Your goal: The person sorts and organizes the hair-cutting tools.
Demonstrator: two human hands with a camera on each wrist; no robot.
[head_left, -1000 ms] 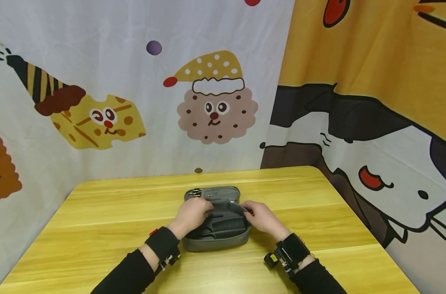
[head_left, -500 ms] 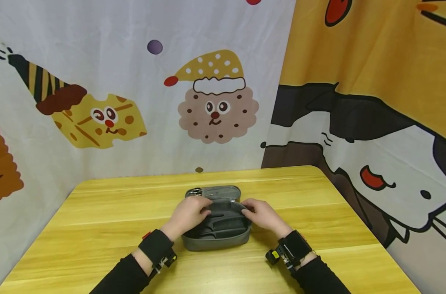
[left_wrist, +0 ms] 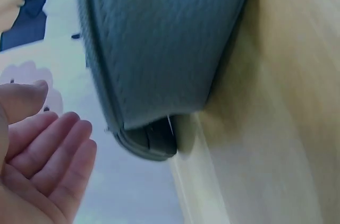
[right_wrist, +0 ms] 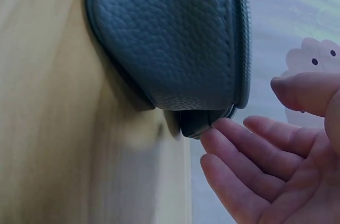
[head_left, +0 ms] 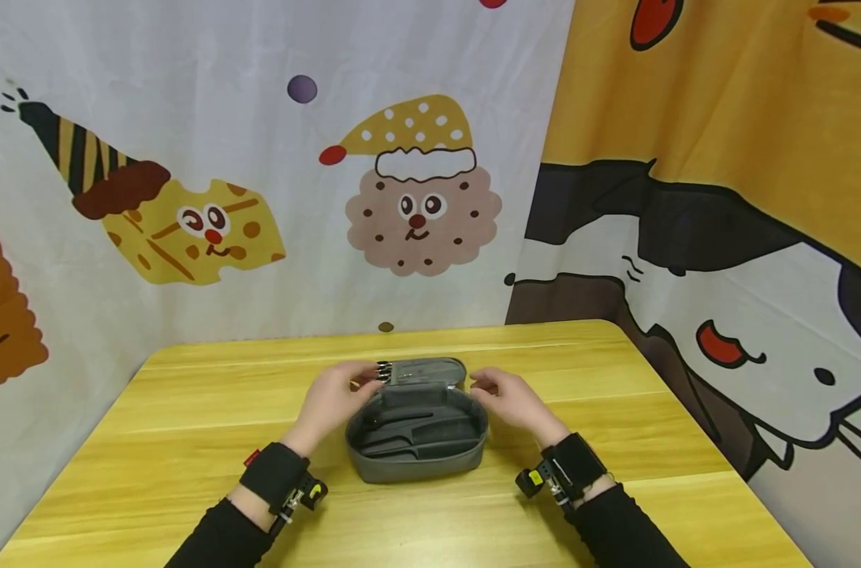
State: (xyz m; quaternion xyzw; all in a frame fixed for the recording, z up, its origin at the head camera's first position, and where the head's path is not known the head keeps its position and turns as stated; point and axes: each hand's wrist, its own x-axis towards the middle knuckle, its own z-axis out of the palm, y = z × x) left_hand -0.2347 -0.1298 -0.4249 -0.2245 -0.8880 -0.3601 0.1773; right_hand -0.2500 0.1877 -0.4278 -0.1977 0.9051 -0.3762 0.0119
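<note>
A grey zippered case (head_left: 423,471) stands on the table with its lid (head_left: 430,369) folded back at the far side. Inside lie dark, long-handled pieces (head_left: 441,431) that look like combs. Shiny small metal tools (head_left: 384,371) sit at the left end of the lid. My left hand (head_left: 331,402) hovers beside the lid's left end, its fingertips overlapping that end in the head view; the left wrist view shows its fingers (left_wrist: 69,165) loosely extended, holding nothing. At the case's right rear corner is my right hand (head_left: 512,402), relaxed, with its fingertips (right_wrist: 212,141) right at the lid.
The yellow wood-grain table (head_left: 225,410) extends around the case on all sides. A curtain with cartoon prints (head_left: 423,221) hangs behind it, and another curtain (head_left: 743,300) runs along the right side.
My left hand has drawn out from over the case's interior, moving left and toward the lid. The right hand has left the right rim and shifted slightly back. The case remains open.
</note>
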